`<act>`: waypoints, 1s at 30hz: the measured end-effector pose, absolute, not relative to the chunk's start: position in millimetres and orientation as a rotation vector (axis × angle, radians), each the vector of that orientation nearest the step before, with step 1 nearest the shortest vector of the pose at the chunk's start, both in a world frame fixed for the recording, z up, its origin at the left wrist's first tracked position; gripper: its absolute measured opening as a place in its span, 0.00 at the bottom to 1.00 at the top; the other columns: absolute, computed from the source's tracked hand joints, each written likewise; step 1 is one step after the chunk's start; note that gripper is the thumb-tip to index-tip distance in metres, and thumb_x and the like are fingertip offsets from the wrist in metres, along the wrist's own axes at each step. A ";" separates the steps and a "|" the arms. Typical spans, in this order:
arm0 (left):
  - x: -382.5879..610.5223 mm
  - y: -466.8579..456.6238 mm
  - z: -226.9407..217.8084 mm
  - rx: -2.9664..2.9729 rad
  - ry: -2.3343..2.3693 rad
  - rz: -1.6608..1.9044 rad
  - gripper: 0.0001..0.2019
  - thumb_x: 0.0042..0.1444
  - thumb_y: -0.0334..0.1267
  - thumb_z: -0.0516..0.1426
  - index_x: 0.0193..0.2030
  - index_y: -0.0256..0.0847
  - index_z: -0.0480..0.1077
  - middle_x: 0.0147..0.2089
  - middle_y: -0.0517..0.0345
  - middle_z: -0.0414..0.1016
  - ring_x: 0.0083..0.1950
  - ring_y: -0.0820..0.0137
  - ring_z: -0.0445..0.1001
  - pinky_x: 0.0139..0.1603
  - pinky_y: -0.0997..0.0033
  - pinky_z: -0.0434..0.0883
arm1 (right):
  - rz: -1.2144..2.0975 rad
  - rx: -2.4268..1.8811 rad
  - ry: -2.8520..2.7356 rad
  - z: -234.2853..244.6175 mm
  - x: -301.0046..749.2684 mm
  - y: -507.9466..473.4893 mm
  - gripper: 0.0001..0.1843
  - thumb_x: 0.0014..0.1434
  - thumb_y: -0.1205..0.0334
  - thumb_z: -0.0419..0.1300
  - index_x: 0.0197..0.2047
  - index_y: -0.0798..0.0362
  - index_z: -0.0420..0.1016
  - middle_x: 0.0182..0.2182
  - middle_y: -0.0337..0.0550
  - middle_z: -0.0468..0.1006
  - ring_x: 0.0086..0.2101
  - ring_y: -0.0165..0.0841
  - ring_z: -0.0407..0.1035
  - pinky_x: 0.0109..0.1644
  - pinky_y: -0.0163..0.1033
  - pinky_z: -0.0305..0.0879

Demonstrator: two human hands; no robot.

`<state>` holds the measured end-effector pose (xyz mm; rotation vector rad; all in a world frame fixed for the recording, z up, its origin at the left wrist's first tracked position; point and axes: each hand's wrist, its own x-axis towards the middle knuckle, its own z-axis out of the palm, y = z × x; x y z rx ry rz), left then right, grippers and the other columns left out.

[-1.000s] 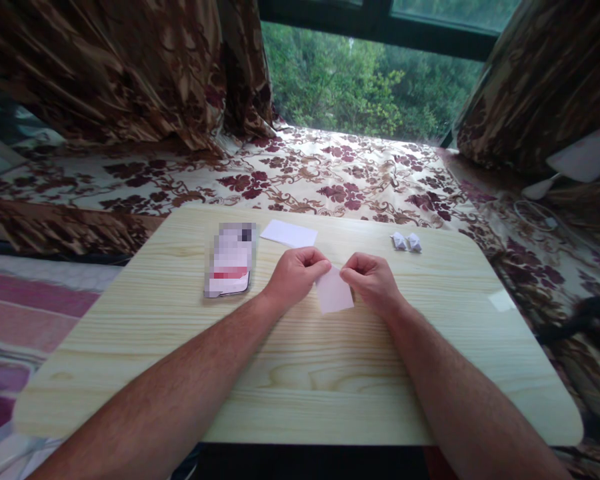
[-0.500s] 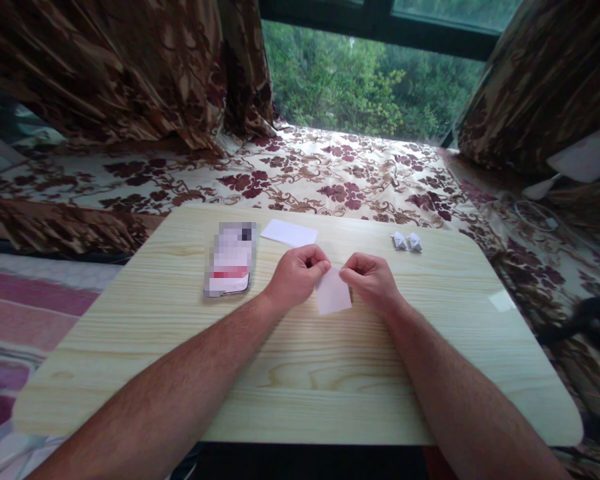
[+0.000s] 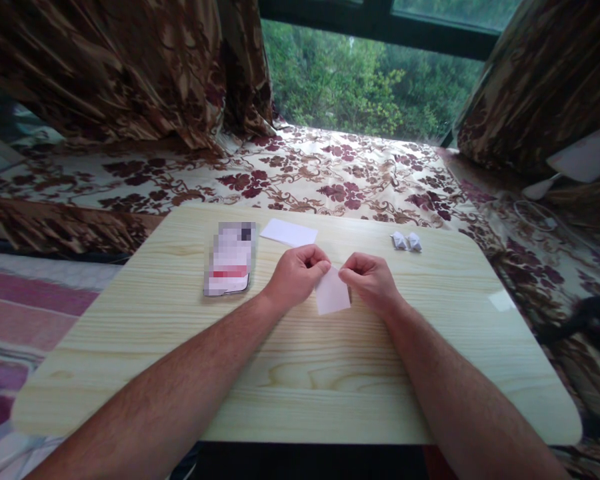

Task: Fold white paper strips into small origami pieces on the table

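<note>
Between my hands is a small white sheet of paper (image 3: 333, 295), its lower part hanging toward me over the table. My left hand (image 3: 300, 272) pinches the top left corner between thumb and curled forefinger. At the top right corner, my right hand (image 3: 370, 279) grips the same sheet in a like pinch. The fingertips cover the upper edge, so any fold there is hidden. Beyond my left hand lies a flat white stack of paper (image 3: 289, 232). Two small folded white paper shapes (image 3: 406, 241) sit side by side, farther back on the right.
A phone (image 3: 230, 259), partly pixelated, lies left of my hands on the pale wood-grain table (image 3: 300, 380). Floral cloth (image 3: 345, 173) covers the ledge behind it, below a window between brown curtains (image 3: 170, 73). A white lamp-like object (image 3: 585, 157) stands at right.
Almost nothing differs. Both hands keep their pinch on the sheet, and its lower edge has shifted very slightly to the left.
</note>
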<state>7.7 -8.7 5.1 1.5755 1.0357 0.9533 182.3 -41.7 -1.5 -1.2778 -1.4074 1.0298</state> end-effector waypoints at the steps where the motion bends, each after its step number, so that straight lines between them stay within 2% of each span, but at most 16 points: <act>1: 8.0 -8.6 4.8 1.561 1.030 0.957 0.06 0.52 0.37 0.60 0.31 0.36 0.72 0.25 0.62 0.67 0.27 0.75 0.63 0.26 0.75 0.59 | 1.027 -1.278 -1.408 -1.2 182.2 -41.8 0.07 0.49 0.66 0.60 0.22 0.55 0.69 0.17 0.32 0.64 0.20 0.24 0.54 0.23 0.32 0.48; 8: 8.8 -7.7 -0.1 1.535 0.984 0.996 0.05 0.53 0.36 0.60 0.31 0.37 0.73 0.24 0.64 0.64 0.27 0.76 0.61 0.26 0.75 0.57 | 1.027 -1.277 -1.391 0.3 182.0 -41.1 0.07 0.49 0.65 0.61 0.21 0.55 0.69 0.17 0.32 0.64 0.20 0.24 0.54 0.23 0.32 0.48; 16: 8.9 -10.1 8.5 1.516 1.055 0.946 0.11 0.52 0.43 0.61 0.32 0.35 0.75 0.26 0.59 0.71 0.27 0.74 0.65 0.28 0.74 0.61 | 1.014 -1.282 -1.312 0.4 183.7 -40.2 0.09 0.49 0.65 0.62 0.21 0.54 0.67 0.16 0.31 0.63 0.19 0.23 0.54 0.22 0.32 0.48; 25: 9.6 -8.4 7.2 1.522 1.078 0.943 0.07 0.50 0.37 0.61 0.28 0.35 0.73 0.25 0.61 0.69 0.27 0.75 0.64 0.28 0.75 0.61 | 1.016 -1.265 -1.276 1.7 183.2 -39.4 0.09 0.49 0.66 0.62 0.21 0.54 0.68 0.15 0.31 0.64 0.18 0.23 0.54 0.22 0.31 0.47; 30: 10.5 -8.9 9.9 1.505 1.081 0.960 0.07 0.49 0.37 0.61 0.27 0.35 0.74 0.25 0.60 0.70 0.27 0.75 0.64 0.28 0.75 0.61 | 1.008 -1.288 -1.264 2.8 182.9 -40.3 0.09 0.49 0.65 0.63 0.21 0.54 0.67 0.15 0.30 0.64 0.18 0.23 0.53 0.21 0.31 0.47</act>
